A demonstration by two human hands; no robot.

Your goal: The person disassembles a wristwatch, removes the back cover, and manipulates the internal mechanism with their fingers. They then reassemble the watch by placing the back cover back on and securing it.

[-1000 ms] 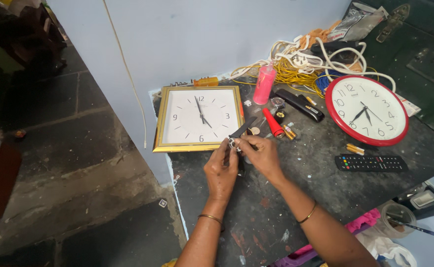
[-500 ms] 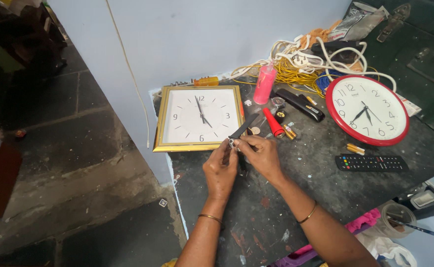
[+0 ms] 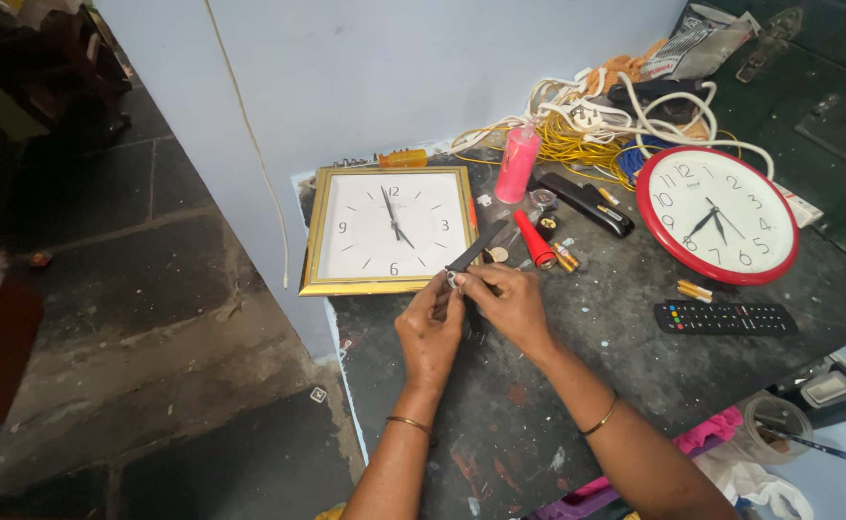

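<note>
Nearest the camera, at 6 o'clock, both forearms rise from the bottom edge, each with a thin bangle, and cover part of the paint-flecked dark worktop [image 3: 538,424]. At 4 o'clock a pink cloth and a clear plastic tub [image 3: 774,424] sit at the worktop's near corner, partly cut off by the frame.

At the centre the left hand [image 3: 430,332] and right hand [image 3: 509,306] meet, fingertips pressed together, pinching a small metal piece attached to a dark strap [image 3: 474,252] that slants up toward 1 o'clock. What the piece is cannot be made out; the fingers hide most of it.

The worktop's left edge runs just beside the left wrist, dropping to a stone floor [image 3: 153,318] at 9 o'clock with plenty of open room. To the right, at 3 o'clock, a black remote [image 3: 726,317] lies flat, with bare worktop between it and the right forearm.

Just beyond the hands, at 11 o'clock, a square gold-framed clock [image 3: 389,229] lies face up, its near rim close to the left fingers. At 1 o'clock lie a red torch [image 3: 535,241], small batteries and a black case. A round red-rimmed clock [image 3: 716,214] lies at 2 o'clock.

Farthest, a pink bottle [image 3: 517,166] stands before a tangle of white and yellow cables [image 3: 596,125] against the pale blue wall [image 3: 394,77].
</note>
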